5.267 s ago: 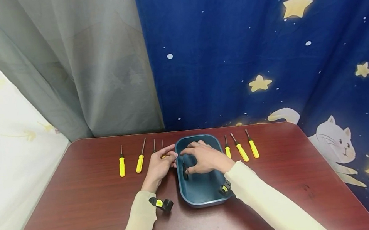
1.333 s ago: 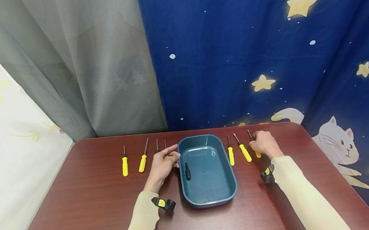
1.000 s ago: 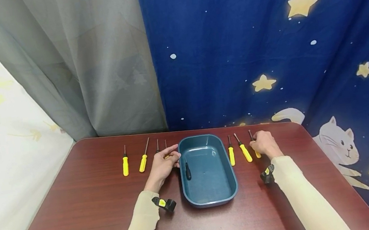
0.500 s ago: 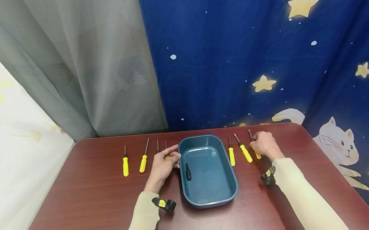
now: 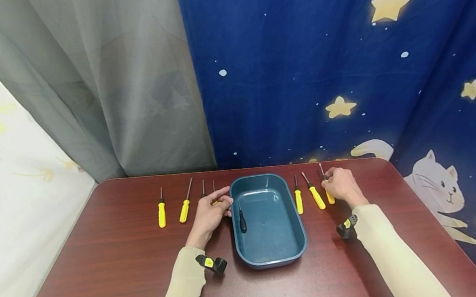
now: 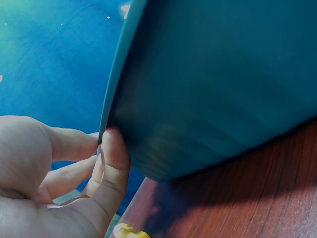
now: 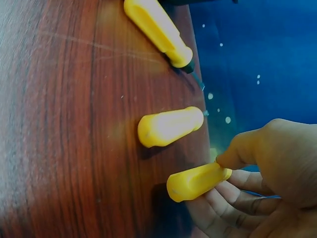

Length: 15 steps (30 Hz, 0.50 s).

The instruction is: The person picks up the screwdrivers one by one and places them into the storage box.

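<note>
A deep blue plastic tray [image 5: 273, 263] stands on the table. In the left wrist view my left hand [image 6: 74, 173] pinches its rim [image 6: 113, 82] between thumb and fingers. A small black screwdriver [image 5: 242, 224] lies inside the tray along its left wall. To the right, my right hand [image 5: 343, 188] holds a yellow-handled screwdriver [image 5: 330, 198] by the front of the handle, tip pointing away. In the right wrist view, that yellow handle [image 7: 193, 184] shows tilted above its shadow, butt toward the camera.
Two yellow screwdrivers, one nearest the tray [image 5: 299, 202] and one in between [image 5: 316, 197], lie right of the tray. Several more lie left, including the leftmost screwdriver [image 5: 162, 214] and a longer screwdriver [image 5: 185, 210]. Curtains hang behind the dark red table [image 5: 100, 267].
My right hand has left the tray, where the black screwdriver now lies, and gone to the rightmost yellow screwdriver. In the last half second that screwdriver has shifted slightly away and left.
</note>
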{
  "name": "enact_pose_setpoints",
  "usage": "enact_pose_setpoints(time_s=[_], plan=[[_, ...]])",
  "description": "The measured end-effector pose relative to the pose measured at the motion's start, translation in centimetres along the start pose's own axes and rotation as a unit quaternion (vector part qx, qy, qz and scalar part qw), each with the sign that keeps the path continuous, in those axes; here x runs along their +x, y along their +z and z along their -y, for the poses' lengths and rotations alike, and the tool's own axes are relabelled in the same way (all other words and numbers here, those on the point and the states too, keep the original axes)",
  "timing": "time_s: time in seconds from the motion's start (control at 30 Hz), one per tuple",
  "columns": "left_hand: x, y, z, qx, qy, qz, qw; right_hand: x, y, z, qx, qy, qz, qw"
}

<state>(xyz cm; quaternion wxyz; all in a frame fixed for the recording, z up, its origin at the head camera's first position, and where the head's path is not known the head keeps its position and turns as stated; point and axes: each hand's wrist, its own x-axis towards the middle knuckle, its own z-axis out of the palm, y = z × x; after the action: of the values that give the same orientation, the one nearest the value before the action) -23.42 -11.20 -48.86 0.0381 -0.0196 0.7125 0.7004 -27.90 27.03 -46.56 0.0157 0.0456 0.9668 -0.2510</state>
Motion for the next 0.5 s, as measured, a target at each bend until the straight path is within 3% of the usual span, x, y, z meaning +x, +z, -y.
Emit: enact_pose_setpoints(time_s=[0.5], plan=[[-0.1,0.0,-0.2,-0.01,-0.006,0.005,0.9999,-1.0,-0.7,2.5,0.031,-0.028,-0.005,0.9991]])
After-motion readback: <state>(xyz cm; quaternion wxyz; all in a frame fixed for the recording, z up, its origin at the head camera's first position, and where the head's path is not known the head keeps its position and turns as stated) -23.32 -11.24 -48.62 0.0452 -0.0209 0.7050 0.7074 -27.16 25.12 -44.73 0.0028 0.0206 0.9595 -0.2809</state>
